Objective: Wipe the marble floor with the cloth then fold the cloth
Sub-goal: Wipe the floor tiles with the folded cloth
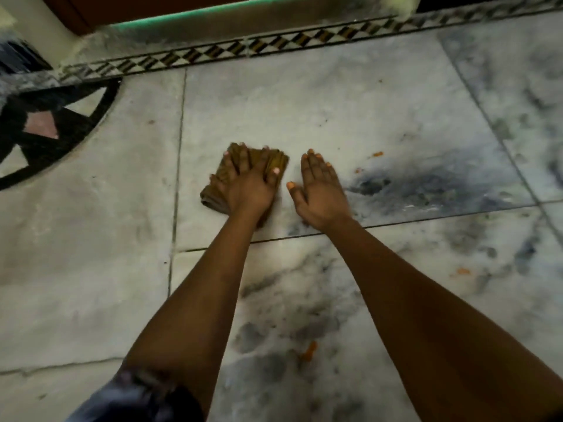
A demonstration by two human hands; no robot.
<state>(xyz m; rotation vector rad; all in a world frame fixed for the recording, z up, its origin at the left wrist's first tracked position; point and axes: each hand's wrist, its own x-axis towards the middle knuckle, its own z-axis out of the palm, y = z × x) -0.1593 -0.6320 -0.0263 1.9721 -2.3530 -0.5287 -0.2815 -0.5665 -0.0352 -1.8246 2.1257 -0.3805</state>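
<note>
A small brown cloth [278,161], folded into a thick pad, lies on the pale marble floor [350,111] near the middle of the view. My left hand [248,181] lies flat on top of it, fingers spread and straight, pressing it down and hiding most of it. Just to the right, my right hand [320,187] rests flat on the bare marble with its fingers together, a small gap away from the cloth and holding nothing.
Small orange crumbs [377,154] lie on the marble right of my hands, and another orange bit [309,351] lies between my forearms. A patterned inlay border [274,45] runs along the far side below a step. A dark round floor inlay [45,126] sits at far left.
</note>
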